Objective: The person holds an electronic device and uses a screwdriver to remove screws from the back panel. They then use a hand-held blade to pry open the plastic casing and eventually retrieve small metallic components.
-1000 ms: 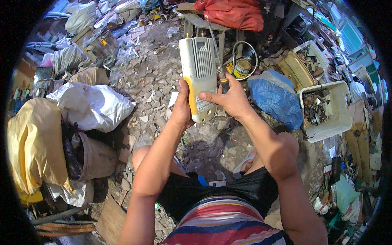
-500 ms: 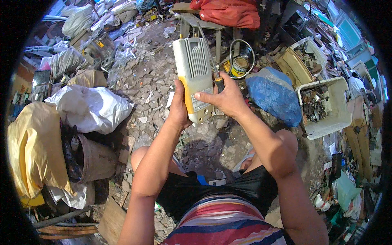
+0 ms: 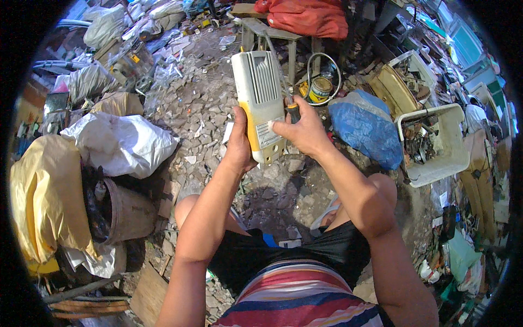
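A long box-shaped electrical device (image 3: pixel 257 82) is held up in front of me, off-white and ribbed on its upper face, with yellow along one side and a label near its lower end. My left hand (image 3: pixel 238 143) is wrapped round its lower left side, the thumb along the yellow edge. In my right hand (image 3: pixel 306 129) is a screwdriver (image 3: pixel 293 111) with a black and orange handle, its long metal shaft pointing up beside the device. The right thumb lies at the label's edge; the other right fingers are partly hidden.
A small wooden stool (image 3: pixel 269 31) stands ahead beside a red sack (image 3: pixel 308 19). To the right are a yellow can (image 3: pixel 320 90), a blue plastic bag (image 3: pixel 366 128) and a white bin (image 3: pixel 436 170) of scrap. Leftward lie a white sack (image 3: pixel 120 144) and a tipped bucket (image 3: pixel 128 210).
My right thumb has slid slightly to the right across the label, uncovering more of it. The device and my left hand have hardly moved.
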Demonstrator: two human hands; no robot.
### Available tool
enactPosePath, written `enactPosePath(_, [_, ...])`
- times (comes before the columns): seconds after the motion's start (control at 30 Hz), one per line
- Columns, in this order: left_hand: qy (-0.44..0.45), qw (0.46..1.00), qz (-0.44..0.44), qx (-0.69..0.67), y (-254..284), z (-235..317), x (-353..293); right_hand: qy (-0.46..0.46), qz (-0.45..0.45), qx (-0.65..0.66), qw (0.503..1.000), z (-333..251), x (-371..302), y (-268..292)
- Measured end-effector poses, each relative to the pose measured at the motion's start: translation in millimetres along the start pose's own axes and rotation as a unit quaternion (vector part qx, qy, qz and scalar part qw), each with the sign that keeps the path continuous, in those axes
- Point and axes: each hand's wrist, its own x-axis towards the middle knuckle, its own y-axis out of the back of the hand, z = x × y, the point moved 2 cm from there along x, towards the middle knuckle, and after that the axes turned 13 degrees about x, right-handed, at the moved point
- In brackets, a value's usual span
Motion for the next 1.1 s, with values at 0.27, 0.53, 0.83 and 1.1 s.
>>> enactPosePath(0.27, [-0.062,0.992,0.088,-0.062,24.5,-0.7,11.4,0.000,-0.040,-0.015,0.999,-13.1,-20.3,-7.3])
enactPosePath(0.53, [-0.103,0.979,0.151,-0.093,38.9,4.2,11.4,0.049,-0.036,0.015,0.998,-12.1,-4.4,4.4])
enactPosePath(0.83, [-0.073,0.960,0.263,0.064,38.5,9.9,12.2,-0.028,0.087,-0.021,0.996,15.1,4.5,38.3])
enactPosePath(1.1, [-0.082,0.915,0.393,0.051,55.4,1.6,16.5,0.328,0.054,0.039,0.942,-47.7,-45.3,-2.5])
